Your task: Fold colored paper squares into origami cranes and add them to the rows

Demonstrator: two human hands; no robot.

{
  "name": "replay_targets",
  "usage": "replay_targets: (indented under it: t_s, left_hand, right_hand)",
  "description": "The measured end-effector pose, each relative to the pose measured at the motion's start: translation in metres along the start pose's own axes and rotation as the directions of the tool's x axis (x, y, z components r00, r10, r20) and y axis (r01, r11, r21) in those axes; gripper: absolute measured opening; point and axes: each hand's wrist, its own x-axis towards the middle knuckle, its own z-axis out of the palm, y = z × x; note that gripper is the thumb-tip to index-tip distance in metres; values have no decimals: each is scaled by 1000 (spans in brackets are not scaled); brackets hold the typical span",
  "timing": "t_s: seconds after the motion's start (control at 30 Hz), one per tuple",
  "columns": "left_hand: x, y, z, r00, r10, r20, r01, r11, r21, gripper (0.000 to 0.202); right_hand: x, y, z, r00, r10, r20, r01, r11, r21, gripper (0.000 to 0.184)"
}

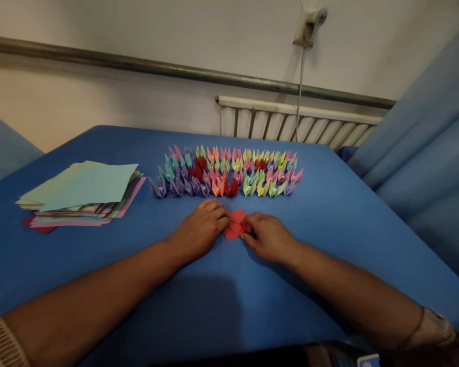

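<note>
A small folded piece of red paper [235, 224] lies on the blue table between my two hands, with crease lines across its face. My left hand [203, 224] rests against its left edge, fingers bent together and pressing the paper down. At the opposite edge, my right hand [270, 235] pinches the paper between thumb and fingertips. Just beyond my hands stand rows of folded paper cranes [225, 173] in many colours, including purple, red, pink, yellow and green.
To the left lies an uneven stack of coloured paper sheets [87, 188], pale blue on top. The blue tabletop [352, 214] reaches back toward a white radiator [290, 109] and a wall pipe [199, 74]. A blue curtain [432, 137] hangs at the right.
</note>
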Motion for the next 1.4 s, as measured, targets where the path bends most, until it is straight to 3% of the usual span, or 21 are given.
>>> replay_targets:
  t_s: [0.17, 0.33, 0.47, 0.73, 0.97, 1.13, 1.23, 1.4]
  left_hand:
    - [-1, 22, 1, 998, -24, 59, 29, 996, -85, 24]
    - [0, 22, 4, 993, -1, 115, 1, 1000, -2, 25]
    - [-1, 21, 4, 993, -5, 121, 2, 1000, 26, 23]
    - [4, 26, 3, 991, -92, 95, 90, 996, 28, 25]
    - [2, 22, 7, 998, -40, 46, 36, 996, 84, 22]
    - [-3, 16, 1, 995, -76, 64, 77, 997, -15, 16]
    - [-7, 13, -1, 992, -120, 31, 123, 984, -130, 17]
    - [-9, 12, 3, 986, -168, -22, 159, 963, -219, 13]
  right_hand:
    - [5, 16, -8, 989, -146, 23, 144, 988, 51, 30]
    - [13, 35, -12, 965, -260, 48, 251, 957, 144, 28]
    - [14, 37, -13, 933, -356, 48, 352, 933, 79, 23]
    - [15, 24, -8, 930, -364, 57, 368, 910, -192, 20]
    - [16, 10, 5, 943, -333, 23, 329, 916, -231, 23]
    - [12, 7, 6, 950, -313, -16, 311, 949, -51, 22]
    - [12, 15, 4, 941, -336, -35, 338, 935, 104, 33]
    - [15, 28, 6, 948, -305, -95, 318, 927, 201, 8]
